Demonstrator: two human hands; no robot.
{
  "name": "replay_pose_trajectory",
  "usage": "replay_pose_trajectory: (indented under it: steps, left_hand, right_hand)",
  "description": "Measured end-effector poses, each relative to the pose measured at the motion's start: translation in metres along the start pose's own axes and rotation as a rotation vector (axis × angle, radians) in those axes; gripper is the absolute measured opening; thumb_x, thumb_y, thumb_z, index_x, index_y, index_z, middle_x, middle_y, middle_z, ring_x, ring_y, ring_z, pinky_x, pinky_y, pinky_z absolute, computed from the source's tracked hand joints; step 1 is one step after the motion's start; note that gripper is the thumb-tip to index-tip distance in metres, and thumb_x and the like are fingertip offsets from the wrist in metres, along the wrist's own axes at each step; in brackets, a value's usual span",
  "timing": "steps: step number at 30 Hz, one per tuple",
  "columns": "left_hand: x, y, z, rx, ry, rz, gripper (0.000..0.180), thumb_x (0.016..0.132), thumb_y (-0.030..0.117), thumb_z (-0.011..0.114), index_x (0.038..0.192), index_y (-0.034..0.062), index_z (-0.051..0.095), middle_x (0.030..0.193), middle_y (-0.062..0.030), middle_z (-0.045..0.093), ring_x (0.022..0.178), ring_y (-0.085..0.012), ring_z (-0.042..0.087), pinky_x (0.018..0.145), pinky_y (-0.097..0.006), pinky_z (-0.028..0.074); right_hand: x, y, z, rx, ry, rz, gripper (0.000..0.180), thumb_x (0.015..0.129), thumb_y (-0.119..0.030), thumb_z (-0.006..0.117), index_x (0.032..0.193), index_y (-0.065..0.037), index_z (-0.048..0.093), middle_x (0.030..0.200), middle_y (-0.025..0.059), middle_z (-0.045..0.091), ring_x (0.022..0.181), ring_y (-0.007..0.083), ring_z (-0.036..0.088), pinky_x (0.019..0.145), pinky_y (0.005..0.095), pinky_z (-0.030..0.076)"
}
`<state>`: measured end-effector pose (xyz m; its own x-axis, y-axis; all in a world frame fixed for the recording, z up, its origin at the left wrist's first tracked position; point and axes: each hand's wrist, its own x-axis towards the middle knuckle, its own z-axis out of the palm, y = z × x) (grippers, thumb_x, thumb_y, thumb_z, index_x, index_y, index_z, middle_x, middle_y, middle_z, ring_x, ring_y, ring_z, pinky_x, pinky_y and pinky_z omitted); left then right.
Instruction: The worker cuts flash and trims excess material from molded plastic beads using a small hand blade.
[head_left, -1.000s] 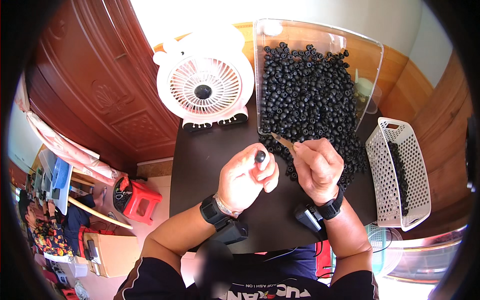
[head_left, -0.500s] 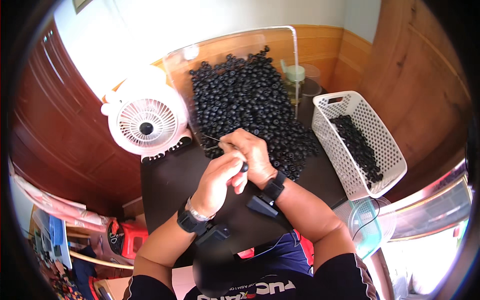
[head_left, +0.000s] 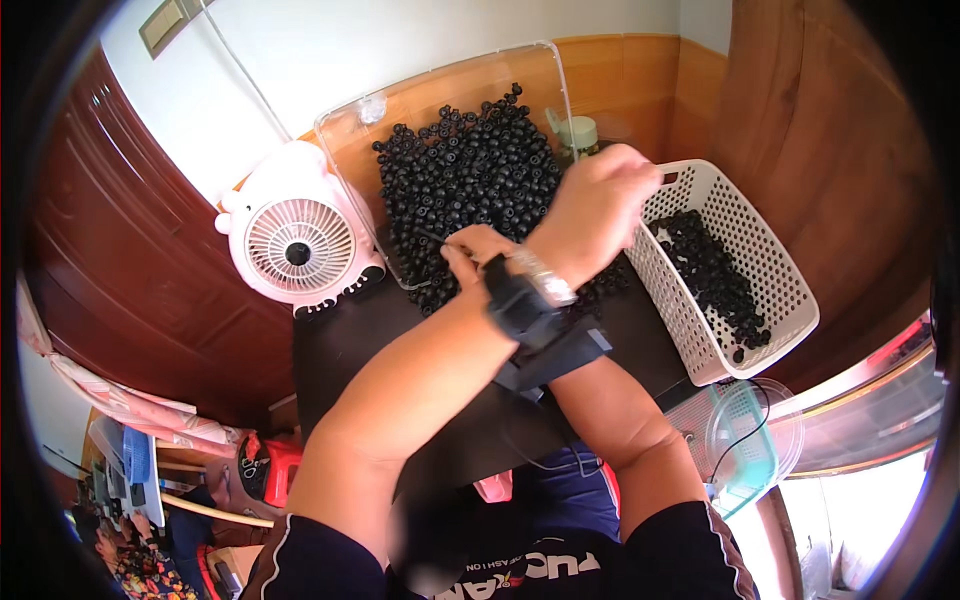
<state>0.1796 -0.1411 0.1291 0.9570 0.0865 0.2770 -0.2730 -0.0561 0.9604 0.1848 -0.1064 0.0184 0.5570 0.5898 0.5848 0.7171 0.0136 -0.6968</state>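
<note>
A heap of small black round pieces [head_left: 465,170] lies on a clear plastic tray [head_left: 345,130] at the back of the dark table [head_left: 345,365]. My left hand [head_left: 598,205] reaches across to the right, fingers curled down over the rim of a white perforated basket [head_left: 775,290] that holds more black pieces [head_left: 710,275]. Its palm is hidden, so I cannot see what is in it. My right hand [head_left: 475,248] sits at the heap's near edge, partly under my left forearm, pinching a thin dark tool [head_left: 432,238].
A white round desk fan [head_left: 297,250] stands left of the tray. A green-lidded jar [head_left: 580,130] sits behind the heap by the wood-panelled wall. A small teal fan [head_left: 745,440] lies low right. A red stool [head_left: 272,470] stands on the floor at left.
My left hand has left my right hand and swung right, over the basket's rim. The view has turned and shifted, so the heap and fan now sit further left.
</note>
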Motion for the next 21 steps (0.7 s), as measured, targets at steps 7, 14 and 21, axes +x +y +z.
replay_pose_trajectory:
  steps: [7,14,21]
  left_hand:
    - [-0.104,-0.017,-0.136,0.159,0.320,-0.169,0.025,0.094,0.024,0.045,0.086,0.0047,0.058,0.057,0.0013,0.047,0.048,-0.0078,0.047,0.044,-0.020,0.036]
    - [-0.165,-0.087,-0.190,0.826,0.397,-0.378,0.026,0.085,0.026,0.055,0.088,0.0003,0.056,0.078,-0.0172,0.063,0.081,-0.0312,0.062,0.072,-0.040,0.046]
    - [-0.145,-0.100,-0.182,1.135,0.334,-0.277,0.025,0.085,0.021,0.052,0.101,0.0024,0.051,0.093,-0.0214,0.062,0.088,-0.0388,0.060,0.076,-0.046,0.047]
  right_hand:
    - [0.007,0.005,-0.005,0.139,0.363,0.024,0.010,0.084,-0.014,0.063,0.089,-0.006,0.059,0.077,0.0129,0.063,0.067,0.0287,0.063,0.060,0.0346,0.049]
    - [0.011,0.006,0.000,0.467,0.283,0.386,0.022,0.092,-0.022,0.057,0.085,-0.003,0.050,0.061,0.0036,0.054,0.052,0.0107,0.053,0.047,0.0274,0.043]
    - [0.007,0.003,-0.001,0.553,0.218,0.487,0.022,0.095,-0.025,0.050,0.087,-0.004,0.048,0.067,0.0001,0.051,0.049,0.0063,0.049,0.041,0.0216,0.041]
